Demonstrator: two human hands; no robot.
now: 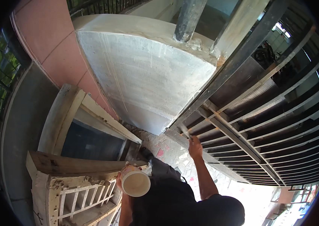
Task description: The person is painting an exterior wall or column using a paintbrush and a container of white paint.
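In my right hand (pixel 195 147) is a paintbrush (pixel 186 131), held by its handle beside the lower corner of a dark metal gate with bars (pixel 230 124). Whether its bristles touch the gate frame I cannot tell. My left hand (pixel 119 180), mostly hidden, holds a round plastic tub (pixel 135 180) close to my body, its pale inside facing up. Ahead stands a low wall (pixel 148 73) with an uneven whitish coat and thin drips; its right edge meets the gate frame.
A wooden window or door frame (pixel 72 118) and a slatted wooden piece (pixel 49 186) stand at the left by a pink wall (pixel 49 39). A metal post (pixel 189 22) rises from the low wall. The floor (pixel 159 147) has broken-tile paving. A motorcycle (pixel 263 53) is beyond the gate.
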